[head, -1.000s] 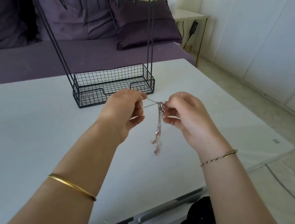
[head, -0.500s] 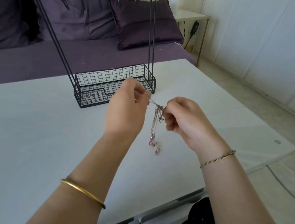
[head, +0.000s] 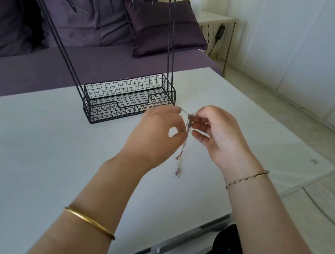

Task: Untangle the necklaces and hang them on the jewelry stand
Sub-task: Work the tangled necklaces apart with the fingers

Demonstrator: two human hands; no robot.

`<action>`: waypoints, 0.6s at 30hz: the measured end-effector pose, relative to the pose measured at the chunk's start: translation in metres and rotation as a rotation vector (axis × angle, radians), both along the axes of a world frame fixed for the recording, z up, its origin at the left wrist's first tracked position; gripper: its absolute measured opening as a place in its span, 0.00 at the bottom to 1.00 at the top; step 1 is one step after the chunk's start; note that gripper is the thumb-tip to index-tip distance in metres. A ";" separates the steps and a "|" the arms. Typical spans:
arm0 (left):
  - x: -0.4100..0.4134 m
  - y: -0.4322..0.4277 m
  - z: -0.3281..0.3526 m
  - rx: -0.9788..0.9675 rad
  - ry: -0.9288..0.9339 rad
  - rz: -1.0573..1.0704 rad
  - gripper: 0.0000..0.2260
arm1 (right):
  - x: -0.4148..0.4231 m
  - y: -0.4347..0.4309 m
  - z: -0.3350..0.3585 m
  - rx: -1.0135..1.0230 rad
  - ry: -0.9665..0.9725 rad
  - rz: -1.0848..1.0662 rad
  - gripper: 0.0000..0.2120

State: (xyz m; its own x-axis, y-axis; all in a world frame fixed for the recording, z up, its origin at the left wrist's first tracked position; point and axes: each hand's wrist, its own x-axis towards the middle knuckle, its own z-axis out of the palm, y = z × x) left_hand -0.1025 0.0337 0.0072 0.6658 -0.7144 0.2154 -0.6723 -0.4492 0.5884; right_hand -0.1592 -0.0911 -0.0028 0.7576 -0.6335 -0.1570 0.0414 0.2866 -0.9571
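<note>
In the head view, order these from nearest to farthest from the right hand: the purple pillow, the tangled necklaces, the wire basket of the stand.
1. tangled necklaces: pinched in the right hand itself.
2. wire basket: on the table, ahead and left.
3. purple pillow: on the bed, farthest back.

Black wire-grid jewelry stand [head: 122, 108], white table [head: 32, 152], purple cushions [head: 160, 26], gold bangle [head: 89, 221], pinkish-silver necklaces [head: 180, 156].

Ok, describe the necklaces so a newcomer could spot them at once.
Find the white table and the black wire jewelry stand on it. Nearer the camera, the left hand and right hand pinch the tangled necklaces: a thin pinkish-silver clump, the only thing dangling between them.
</note>
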 end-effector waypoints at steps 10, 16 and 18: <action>-0.003 -0.003 0.004 -0.063 0.181 0.178 0.10 | 0.000 0.004 0.000 -0.151 -0.041 0.016 0.08; -0.004 -0.007 0.007 -0.252 0.333 0.200 0.03 | -0.001 0.007 0.000 -0.330 -0.014 0.019 0.06; -0.004 -0.007 0.007 -0.248 0.282 0.203 0.02 | -0.002 0.008 0.000 -0.375 -0.009 -0.001 0.06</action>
